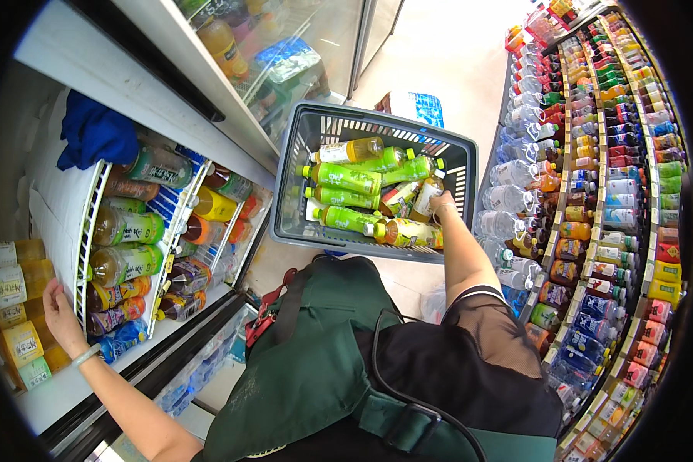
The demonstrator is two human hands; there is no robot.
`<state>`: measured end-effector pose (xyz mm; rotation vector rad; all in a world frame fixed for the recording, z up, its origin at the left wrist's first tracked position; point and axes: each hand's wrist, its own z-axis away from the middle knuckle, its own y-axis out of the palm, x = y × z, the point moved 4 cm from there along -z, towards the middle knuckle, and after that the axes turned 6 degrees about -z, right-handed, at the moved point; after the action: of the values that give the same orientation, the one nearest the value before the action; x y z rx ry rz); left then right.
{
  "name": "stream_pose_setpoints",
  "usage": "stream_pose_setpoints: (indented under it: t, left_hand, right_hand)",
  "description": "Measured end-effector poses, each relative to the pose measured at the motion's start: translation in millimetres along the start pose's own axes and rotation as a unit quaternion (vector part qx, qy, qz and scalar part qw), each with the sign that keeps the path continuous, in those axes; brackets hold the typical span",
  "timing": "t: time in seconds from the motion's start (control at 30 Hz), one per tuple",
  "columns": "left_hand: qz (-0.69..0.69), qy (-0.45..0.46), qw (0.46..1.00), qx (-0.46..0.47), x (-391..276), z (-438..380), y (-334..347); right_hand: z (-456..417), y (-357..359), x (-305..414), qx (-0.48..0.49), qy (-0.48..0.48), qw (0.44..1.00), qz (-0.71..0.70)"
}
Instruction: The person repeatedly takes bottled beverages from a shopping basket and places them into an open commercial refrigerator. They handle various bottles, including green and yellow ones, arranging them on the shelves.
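My right hand point(443, 203) reaches into a grey plastic shopping basket point(375, 249) and grips a bottle with a white cap and pale label point(426, 199). Around it lie several green-labelled drink bottles point(346, 178), a white-labelled amber bottle point(348, 151) and a yellow-labelled bottle point(409, 232). My left hand point(63, 316) is inside the open drinks cooler, its slightly curled fingers at the edge of a white shelf surface point(55, 231). Amber bottles with pale labels point(20, 294) stand just beyond that hand. Nothing shows in its fingers.
A blue cloth point(97, 131) lies at the end of the white surface. Wire racks in the cooler hold bottles point(128, 264). The open glass door point(323, 34) stands beyond. Bottle-filled store shelves point(577, 231) line the right side. A blue-and-white package point(426, 110) is behind the basket.
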<state>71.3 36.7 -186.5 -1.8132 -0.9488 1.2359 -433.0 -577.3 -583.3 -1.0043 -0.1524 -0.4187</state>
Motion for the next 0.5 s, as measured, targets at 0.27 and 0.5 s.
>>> stream_pose_setpoints:
  t: [0.27,0.5]
  left_hand:
    - [0.006,-0.005,1.000,-0.001,18,0,-3]
    - [-0.012,-0.009,1.000,0.001,12,-4,-1]
  right_hand:
    - [-13,10,34,-0.053,0.013,0.999,-0.006]
    - [-84,42,16,0.056,0.178,0.955,-0.231]
